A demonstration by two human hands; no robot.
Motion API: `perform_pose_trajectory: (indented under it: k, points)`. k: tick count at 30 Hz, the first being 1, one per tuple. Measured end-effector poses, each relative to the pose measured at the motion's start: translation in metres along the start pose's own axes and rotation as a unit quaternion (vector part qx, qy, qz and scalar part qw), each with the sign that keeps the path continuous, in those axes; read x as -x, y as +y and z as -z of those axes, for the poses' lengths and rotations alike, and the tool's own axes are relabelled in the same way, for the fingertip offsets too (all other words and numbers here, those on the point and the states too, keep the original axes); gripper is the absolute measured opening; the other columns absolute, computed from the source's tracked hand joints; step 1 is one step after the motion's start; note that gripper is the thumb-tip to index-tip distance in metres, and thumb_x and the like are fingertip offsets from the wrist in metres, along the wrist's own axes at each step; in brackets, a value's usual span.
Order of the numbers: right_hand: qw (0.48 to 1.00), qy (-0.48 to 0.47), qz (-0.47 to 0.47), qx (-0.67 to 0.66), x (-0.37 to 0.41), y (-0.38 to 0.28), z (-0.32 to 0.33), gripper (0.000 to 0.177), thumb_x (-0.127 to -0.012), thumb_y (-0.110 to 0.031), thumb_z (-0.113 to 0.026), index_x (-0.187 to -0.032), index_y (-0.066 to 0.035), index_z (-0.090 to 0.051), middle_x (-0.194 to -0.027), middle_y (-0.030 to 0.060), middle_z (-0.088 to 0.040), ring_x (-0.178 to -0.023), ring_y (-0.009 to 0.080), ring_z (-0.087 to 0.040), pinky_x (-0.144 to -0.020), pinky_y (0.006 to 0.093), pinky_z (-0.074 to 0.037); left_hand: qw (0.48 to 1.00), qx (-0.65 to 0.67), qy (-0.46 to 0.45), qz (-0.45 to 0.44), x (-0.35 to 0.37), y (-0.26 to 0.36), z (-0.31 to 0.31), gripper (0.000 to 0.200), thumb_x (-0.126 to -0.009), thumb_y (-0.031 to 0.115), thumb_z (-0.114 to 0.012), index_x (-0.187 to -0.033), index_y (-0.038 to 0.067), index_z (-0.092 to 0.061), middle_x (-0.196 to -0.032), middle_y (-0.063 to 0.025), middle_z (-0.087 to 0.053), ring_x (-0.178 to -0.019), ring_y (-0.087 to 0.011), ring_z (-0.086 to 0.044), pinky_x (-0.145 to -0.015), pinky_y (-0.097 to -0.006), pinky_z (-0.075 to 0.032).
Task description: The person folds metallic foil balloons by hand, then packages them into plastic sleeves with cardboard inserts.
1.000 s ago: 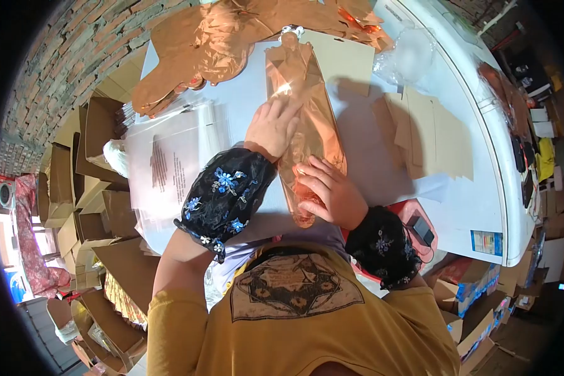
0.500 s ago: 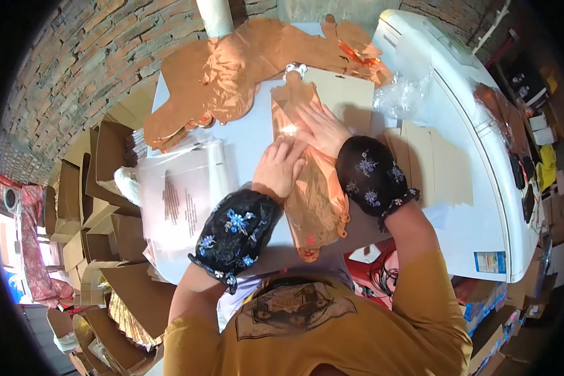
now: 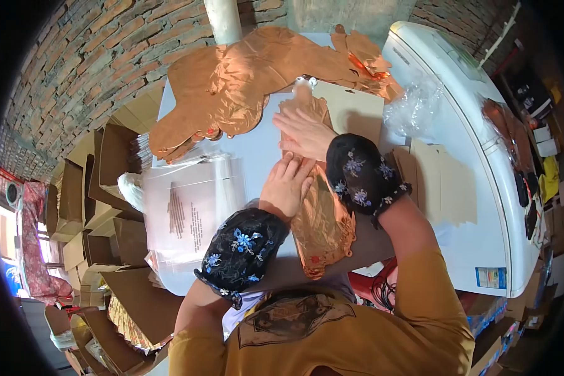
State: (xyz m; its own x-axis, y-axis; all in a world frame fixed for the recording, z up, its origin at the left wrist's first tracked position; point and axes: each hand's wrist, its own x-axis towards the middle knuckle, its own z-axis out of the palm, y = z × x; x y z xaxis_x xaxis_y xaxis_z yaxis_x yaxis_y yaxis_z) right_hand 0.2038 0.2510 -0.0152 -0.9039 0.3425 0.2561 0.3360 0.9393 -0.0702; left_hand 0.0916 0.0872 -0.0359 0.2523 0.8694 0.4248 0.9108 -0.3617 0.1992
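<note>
A flat, copper-coloured foil balloon (image 3: 323,229) lies lengthwise on the white table, its lower end near the front edge. My right hand (image 3: 306,134) presses flat across its upper part, fingers stretched out to the left. Just below, my left hand (image 3: 287,188) rests on the foil's left side with fingers extended. Under the foil's upper end is a beige card sheet (image 3: 360,116). A shiny silver clip-like piece (image 3: 306,81) sits at the top of the foil.
More copper foil balloons (image 3: 232,78) are piled across the back. Printed clear plastic bags (image 3: 191,210) lie at left, cardboard sheets (image 3: 442,182) at right. Crumpled clear plastic (image 3: 413,109) sits against a white fridge-like appliance (image 3: 482,144). Cardboard boxes (image 3: 122,163) crowd the left side.
My right hand has slid left across the foil, its fingers now pointing more sideways. My left hand has shifted slightly toward me. The whole view has moved a little.
</note>
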Motion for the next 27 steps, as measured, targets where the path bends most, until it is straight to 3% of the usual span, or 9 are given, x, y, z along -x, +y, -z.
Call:
perform_pose_trajectory:
  k: [6,9,10,11,12,15,21,22,27]
  points:
    - [1.0,0.027,0.004,0.0,-0.003,0.015,-0.025,0.061,-0.103,-0.044,-0.036,-0.147,-0.001,-0.035,-0.157,0.015,-0.029,-0.146,0.03,-0.025,-0.12,0.0451,-0.018,1.0,0.017,0.007,-0.002,0.0,0.003,0.002,0.044,-0.099,0.027,-0.05,-0.14,0.013,-0.049,-0.133,-0.015,-0.05,-0.129,-0.0349,-0.042,-0.108,-0.0432,-0.035]
    - [0.965,-0.119,0.033,0.23,-0.012,0.003,0.004,0.056,-0.104,-0.038,-0.037,-0.146,0.0,-0.037,-0.156,0.0176,-0.031,-0.146,0.028,-0.028,-0.12,0.0454,-0.019,1.0,0.012,0.004,-0.005,-0.001,0.001,0.001,0.043,-0.099,0.026,-0.049,-0.14,0.012,-0.049,-0.132,-0.0156,-0.05,-0.129,-0.036,-0.042,-0.108,-0.0437,-0.035]
    - [0.999,-0.011,0.003,-0.038,-0.011,0.016,-0.002,0.053,-0.104,-0.034,-0.039,-0.145,0.0,-0.038,-0.154,0.0191,-0.032,-0.145,0.0289,-0.029,-0.119,0.0452,-0.021,1.0,0.005,-0.002,-0.006,-0.002,0.0,0.0,0.043,-0.1,0.026,-0.048,-0.14,0.012,-0.049,-0.132,-0.0157,-0.05,-0.129,-0.0363,-0.042,-0.108,-0.0439,-0.035]
    - [0.948,0.102,-0.036,-0.301,-0.004,0.025,-0.012,0.051,-0.104,-0.03,-0.041,-0.144,0.0,-0.039,-0.153,0.0206,-0.034,-0.144,0.0299,-0.03,-0.119,0.0449,-0.023,1.0,-0.002,-0.01,-0.007,0.0,-0.001,-0.001,0.042,-0.1,0.025,-0.048,-0.14,0.012,-0.049,-0.132,-0.0158,-0.05,-0.129,-0.0366,-0.041,-0.107,-0.0441,-0.035]
    - [0.931,0.105,-0.055,-0.346,0.01,0.011,0.018,0.051,-0.102,-0.027,-0.045,-0.144,0.001,-0.039,-0.15,0.0215,-0.038,-0.144,0.0329,-0.03,-0.118,0.044,-0.024,1.0,0.006,0.007,-0.016,0.002,-0.003,-0.003,0.042,-0.1,0.025,-0.048,-0.14,0.011,-0.049,-0.13,-0.0162,-0.051,-0.129,-0.0367,-0.041,-0.107,-0.0444,-0.035]
    - [0.987,0.066,0.002,-0.148,0.07,-0.035,0.052,0.057,-0.099,-0.032,-0.047,-0.145,0.001,-0.038,-0.149,0.0203,-0.04,-0.143,0.0358,-0.03,-0.118,0.0443,-0.024,0.999,0.008,0.019,-0.024,0.003,-0.003,-0.006,0.043,-0.099,0.026,-0.05,-0.139,0.01,-0.049,-0.13,-0.0167,-0.051,-0.128,-0.0368,-0.042,-0.106,-0.045,-0.036]
    - [0.995,-0.021,-0.03,-0.096,0.16,-0.108,0.047,0.07,-0.091,-0.042,-0.056,-0.146,-0.001,-0.037,-0.15,0.0174,-0.038,-0.141,0.0349,-0.033,-0.117,0.0463,-0.023,1.0,0.014,0.013,-0.018,0.0,-0.001,0.001,0.042,-0.101,0.028,-0.048,-0.14,0.013,-0.048,-0.132,-0.0156,-0.05,-0.127,-0.0363,-0.044,-0.106,-0.0442,-0.037]
    - [0.998,-0.042,-0.043,-0.022,0.165,-0.116,0.039,0.071,-0.09,-0.041,-0.058,-0.146,-0.002,-0.038,-0.151,0.0154,-0.037,-0.141,0.0334,-0.033,-0.117,0.0455,-0.023,1.0,0.005,0.021,-0.019,0.001,-0.005,-0.006,0.042,-0.101,0.028,-0.048,-0.14,0.014,-0.048,-0.134,-0.0146,-0.05,-0.127,-0.0359,-0.044,-0.106,-0.0438,-0.036]
    - [0.995,-0.034,-0.067,-0.062,0.166,-0.122,0.04,0.068,-0.09,-0.035,-0.06,-0.146,-0.003,-0.039,-0.154,0.0141,-0.035,-0.143,0.0328,-0.03,-0.118,0.046,-0.022,0.999,0.028,0.016,-0.019,-0.003,-0.006,-0.002,0.039,-0.1,0.025,-0.05,-0.136,0.013,-0.052,-0.133,-0.0129,-0.051,-0.126,-0.0335,-0.046,-0.104,-0.043,-0.039]
